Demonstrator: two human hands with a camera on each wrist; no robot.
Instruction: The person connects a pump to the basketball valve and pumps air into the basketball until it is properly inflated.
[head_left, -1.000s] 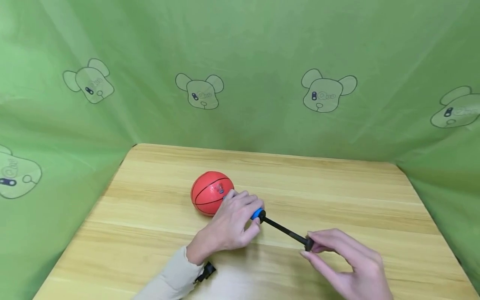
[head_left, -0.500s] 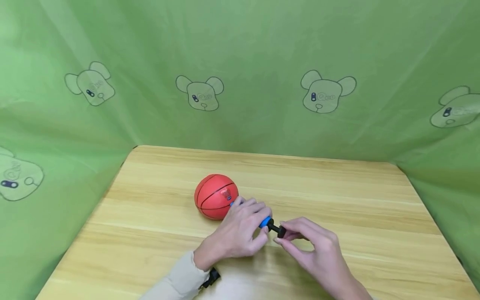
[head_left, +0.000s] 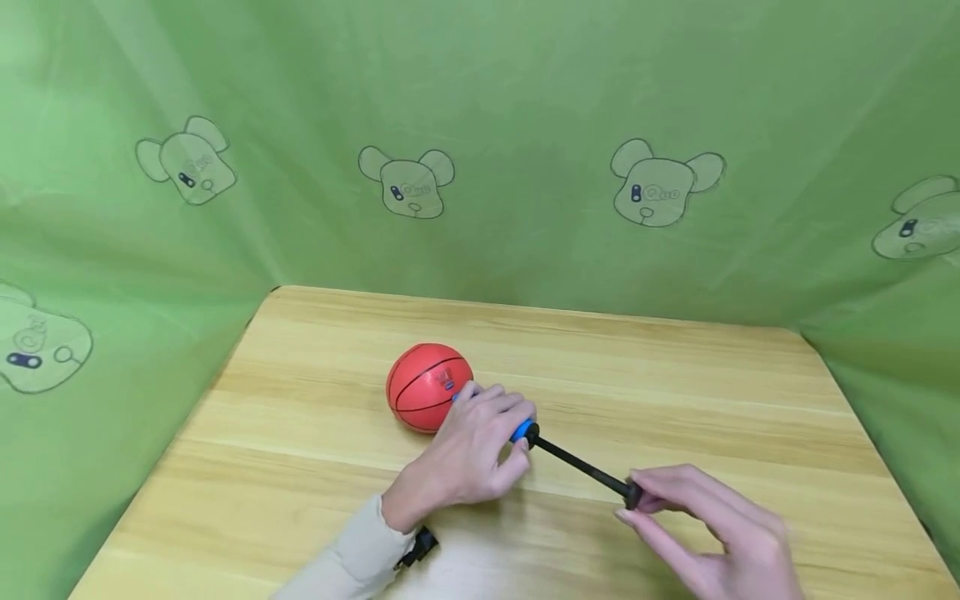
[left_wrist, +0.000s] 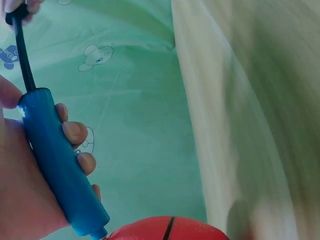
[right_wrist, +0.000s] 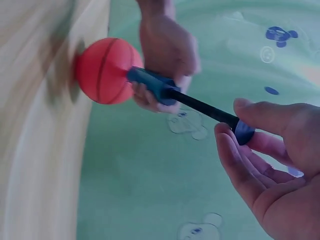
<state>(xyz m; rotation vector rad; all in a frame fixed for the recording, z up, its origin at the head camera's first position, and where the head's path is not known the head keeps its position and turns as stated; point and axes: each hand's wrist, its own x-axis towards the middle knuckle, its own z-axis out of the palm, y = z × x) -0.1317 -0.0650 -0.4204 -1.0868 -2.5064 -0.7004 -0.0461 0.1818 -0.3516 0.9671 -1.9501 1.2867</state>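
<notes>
My left hand [head_left: 480, 442] grips the blue barrel of a hand pump [left_wrist: 65, 160], fingers wrapped round it in the left wrist view. The barrel's narrow end meets a small red basketball [head_left: 427, 387] with black lines. A long black rod [head_left: 581, 467] sticks out of the other end of the barrel. At the rod's end, the thumb and fingers of my right hand [head_left: 720, 525] pinch the round black knob [right_wrist: 244, 132]. The right wrist view shows ball, barrel, rod and knob in one line. In the head view the left hand hides most of the barrel.
A light wood-grain table [head_left: 300, 400] bears the ball. Green cloth [head_left: 525, 100] printed with mouse heads stands behind it and at both sides. A black strap piece [head_left: 418, 547] shows at the left sleeve [head_left: 352, 546].
The right hand pushed the knob in close to the barrel half a second ago, and now has it drawn far out again toward the lower right. The ball and left hand shifted slightly.
</notes>
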